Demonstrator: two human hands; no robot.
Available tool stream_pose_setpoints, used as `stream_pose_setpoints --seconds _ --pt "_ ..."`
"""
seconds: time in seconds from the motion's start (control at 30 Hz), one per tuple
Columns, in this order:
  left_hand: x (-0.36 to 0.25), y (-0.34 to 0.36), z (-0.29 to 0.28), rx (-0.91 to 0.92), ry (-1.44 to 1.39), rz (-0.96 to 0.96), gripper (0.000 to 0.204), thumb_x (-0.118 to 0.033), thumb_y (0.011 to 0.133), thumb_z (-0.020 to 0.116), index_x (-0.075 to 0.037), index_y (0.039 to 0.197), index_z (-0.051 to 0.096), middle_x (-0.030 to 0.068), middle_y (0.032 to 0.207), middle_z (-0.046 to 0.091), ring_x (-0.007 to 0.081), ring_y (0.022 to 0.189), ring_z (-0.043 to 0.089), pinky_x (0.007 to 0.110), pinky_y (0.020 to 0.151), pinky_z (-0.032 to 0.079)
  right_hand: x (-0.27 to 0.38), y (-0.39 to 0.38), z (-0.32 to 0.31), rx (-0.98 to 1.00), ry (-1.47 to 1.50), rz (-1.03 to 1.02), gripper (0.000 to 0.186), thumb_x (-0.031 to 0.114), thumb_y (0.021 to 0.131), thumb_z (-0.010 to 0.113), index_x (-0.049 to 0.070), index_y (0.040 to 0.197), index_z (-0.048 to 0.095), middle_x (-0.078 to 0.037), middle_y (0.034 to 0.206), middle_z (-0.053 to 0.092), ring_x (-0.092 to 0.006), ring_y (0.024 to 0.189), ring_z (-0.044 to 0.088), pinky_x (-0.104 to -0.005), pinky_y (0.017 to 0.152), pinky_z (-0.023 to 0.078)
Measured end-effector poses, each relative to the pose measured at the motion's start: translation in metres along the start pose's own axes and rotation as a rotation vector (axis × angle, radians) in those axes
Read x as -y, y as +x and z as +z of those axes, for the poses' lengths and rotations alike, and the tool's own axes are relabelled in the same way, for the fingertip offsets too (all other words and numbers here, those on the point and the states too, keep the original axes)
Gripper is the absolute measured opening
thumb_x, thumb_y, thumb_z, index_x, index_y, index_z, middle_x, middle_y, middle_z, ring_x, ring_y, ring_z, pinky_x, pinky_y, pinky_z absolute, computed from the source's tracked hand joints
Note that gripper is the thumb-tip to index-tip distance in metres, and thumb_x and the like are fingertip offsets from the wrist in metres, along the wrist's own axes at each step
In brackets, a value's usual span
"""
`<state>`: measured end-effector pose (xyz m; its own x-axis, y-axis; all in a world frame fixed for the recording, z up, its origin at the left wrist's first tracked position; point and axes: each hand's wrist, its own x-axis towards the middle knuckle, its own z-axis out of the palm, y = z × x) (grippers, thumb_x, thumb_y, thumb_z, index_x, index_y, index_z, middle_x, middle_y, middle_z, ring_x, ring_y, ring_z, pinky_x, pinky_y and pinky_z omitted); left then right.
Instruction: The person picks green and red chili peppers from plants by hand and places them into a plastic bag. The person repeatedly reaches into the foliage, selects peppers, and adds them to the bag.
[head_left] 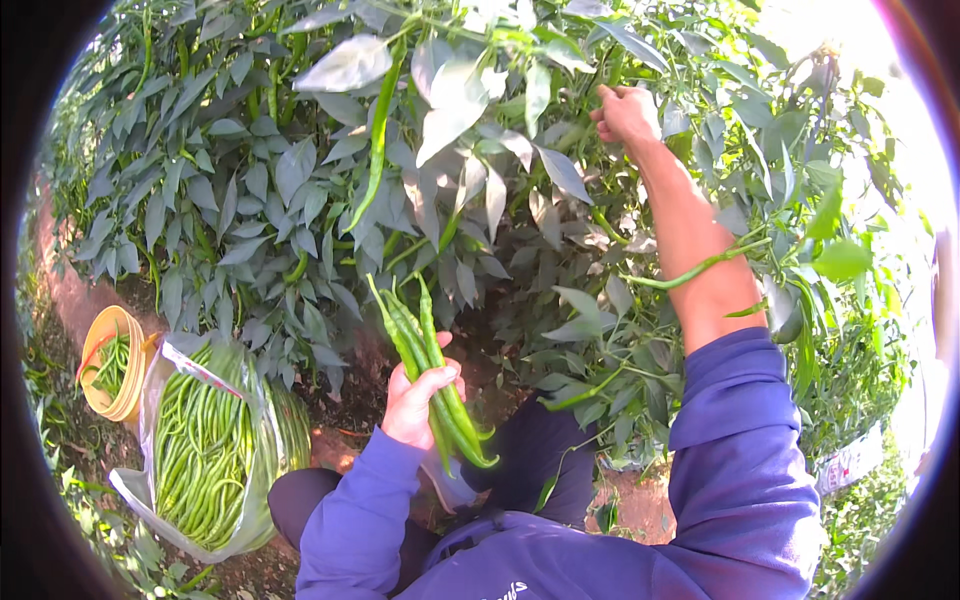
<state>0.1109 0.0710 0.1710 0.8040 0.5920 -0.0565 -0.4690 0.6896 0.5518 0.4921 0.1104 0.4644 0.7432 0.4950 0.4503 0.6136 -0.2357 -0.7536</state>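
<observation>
My left hand (412,405) is closed around a small bunch of long green chili peppers (428,350), their stem ends pointing up and away from me. The right arm reaches far into the pepper plants (270,170), where my right hand (628,114) has its fingers curled in among the leaves. What those fingers grip, if anything, is hidden. One long chili pepper (381,130) hangs from a branch between the two hands, toward the far side. Another pepper (690,272) hangs across my right forearm.
At the left, a clear plastic bag (128,490) stands open, full of long green peppers. Beside it, a yellow bucket (128,402) lies tilted with some peppers inside. Dense foliage fills the far side and the right. My bent knees and brown soil (640,505) are below.
</observation>
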Motion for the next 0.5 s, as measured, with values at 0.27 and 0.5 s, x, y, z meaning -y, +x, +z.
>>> stream_pose_setpoints --seconds 0.27,0.5 --pt "0.004 0.004 -0.008 -0.092 0.08 0.003 0.058 -0.01 0.086 0.07 -0.004 0.139 0.049 0.0069 0.092 0.062 0.0185 0.077 0.064 0.036 0.069 0.056 -0.011 0.036 0.005 -0.064 -0.508 -0.232 0.042 0.033 0.094 0.067 0.001 0.121 0.066 -0.014 0.105 0.072 -0.026 0.091 0.067 -0.0386 0.078 0.054" --pt "0.01 0.008 -0.008 -0.082 0.056 0.027 0.056 -0.009 0.086 0.07 -0.004 0.137 0.049 0.007 0.091 0.062 0.0191 0.077 0.064 0.036 0.069 0.056 -0.01 0.039 -0.011 0.066 -0.093 -0.495 0.037 0.035 0.089 0.069 0.004 0.108 0.072 -0.011 0.108 0.069 -0.0214 0.092 0.061 -0.0352 0.077 0.048"
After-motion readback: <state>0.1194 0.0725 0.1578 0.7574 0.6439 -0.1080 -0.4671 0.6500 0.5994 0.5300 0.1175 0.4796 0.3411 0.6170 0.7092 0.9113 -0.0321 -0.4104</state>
